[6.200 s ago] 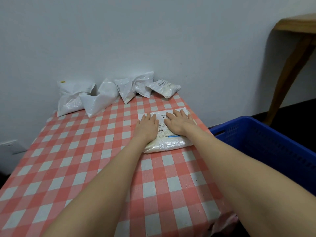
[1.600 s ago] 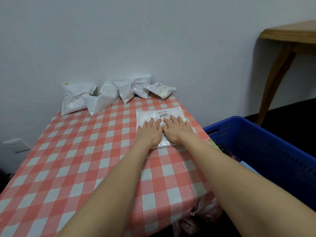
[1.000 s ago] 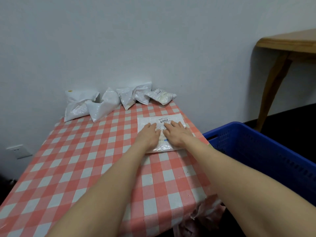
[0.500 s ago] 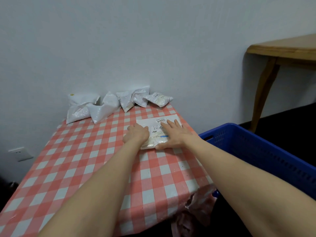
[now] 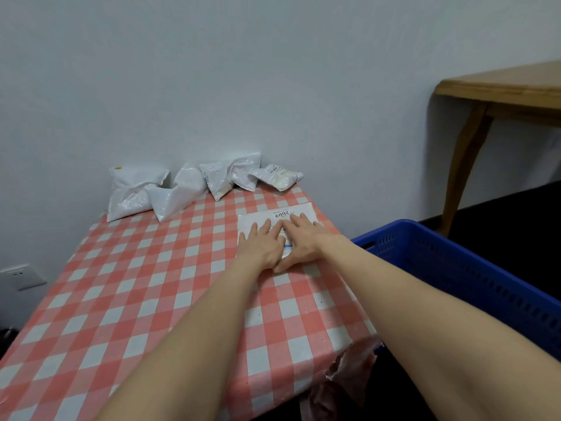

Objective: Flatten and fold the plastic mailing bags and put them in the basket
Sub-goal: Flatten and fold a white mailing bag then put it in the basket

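White plastic, flattening: pressing a mailing bag (image 5: 258, 218) with left hand (image 5: 261, 250) and right hand (image 5: 303, 242) together, fingers straight; possibly risking the slick bag skidding off the table (image 5: 151, 284).

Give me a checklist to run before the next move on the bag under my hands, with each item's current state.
1. Both hands on the bag: left hand and right hand lie with straight fingers on the mailing bag: ok.
2. Bag flattened: the far part looks flat, but the part under the hands is hidden: cannot tell.
3. Bag fully supported: it lies on the checked tablecloth, near the right edge: ok.
4. Basket close by: the blue basket stands right beside that edge: ok.
5. Room in the basket: its inside is out of sight: cannot tell.
6. Work area free: the other bags sit back by the wall, apart from this one: ok.
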Demonstrator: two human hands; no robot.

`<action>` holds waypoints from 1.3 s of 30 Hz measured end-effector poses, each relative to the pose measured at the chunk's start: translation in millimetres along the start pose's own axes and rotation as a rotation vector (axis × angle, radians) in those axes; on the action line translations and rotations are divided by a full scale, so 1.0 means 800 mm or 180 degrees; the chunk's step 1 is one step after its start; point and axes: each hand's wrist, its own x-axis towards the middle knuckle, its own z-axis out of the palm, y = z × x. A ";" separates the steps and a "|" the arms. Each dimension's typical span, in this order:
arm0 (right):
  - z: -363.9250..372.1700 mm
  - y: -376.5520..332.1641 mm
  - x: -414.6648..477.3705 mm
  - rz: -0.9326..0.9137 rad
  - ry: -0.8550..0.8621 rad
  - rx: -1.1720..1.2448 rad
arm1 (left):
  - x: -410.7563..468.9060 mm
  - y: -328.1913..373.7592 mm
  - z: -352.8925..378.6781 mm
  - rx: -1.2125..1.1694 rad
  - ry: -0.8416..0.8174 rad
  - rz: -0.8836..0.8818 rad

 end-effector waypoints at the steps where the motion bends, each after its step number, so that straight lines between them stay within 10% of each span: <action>1: 0.007 0.001 0.005 0.0014 -0.0097 0.0059 | 0.001 -0.001 0.004 -0.0072 -0.0022 -0.0029; 29: 0.006 0.002 0.002 -0.0025 -0.0244 0.0338 | 0.023 -0.016 0.010 -0.0343 -0.0253 0.0006; 39: 0.005 -0.002 -0.022 -0.0291 0.0259 0.0145 | 0.015 -0.019 -0.016 -0.0570 0.0403 -0.0587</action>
